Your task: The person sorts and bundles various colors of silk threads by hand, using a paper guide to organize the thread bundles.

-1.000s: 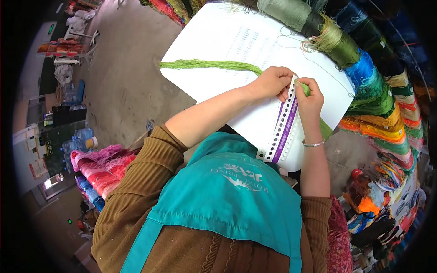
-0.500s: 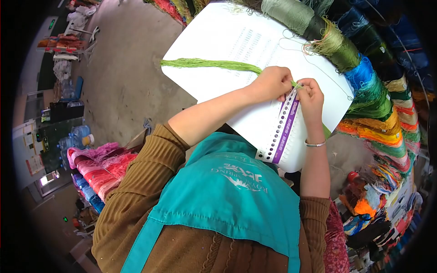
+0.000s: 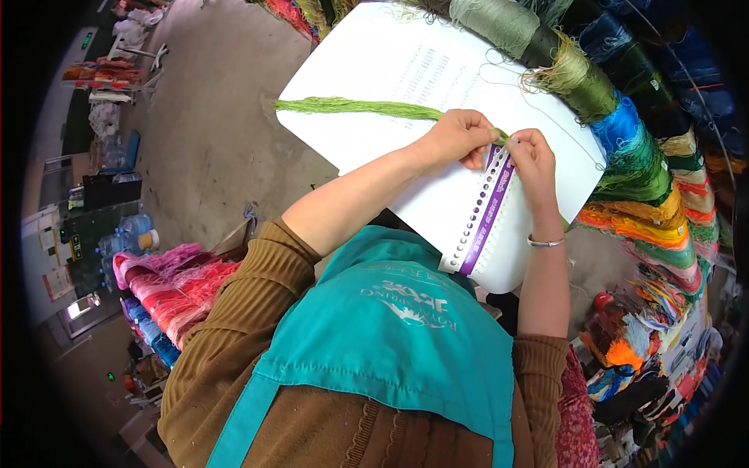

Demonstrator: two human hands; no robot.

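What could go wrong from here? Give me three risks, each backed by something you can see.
Green thread shows between the left hand and right hand at the top of the punched card; strands could slip or tangle there.
The thread's far end lies at the white table's left edge, so a nudge might send it over.
The card's lower end reaches the near edge by the teal apron; a bump could shift it.

Green thread [image 3: 503,136] no longer loops at the right fingers [image 3: 524,140]; a short stretch now runs across to the left fingers [image 3: 479,136]. Perforated card's [image 3: 488,212] holes, dark earlier, now show pale.
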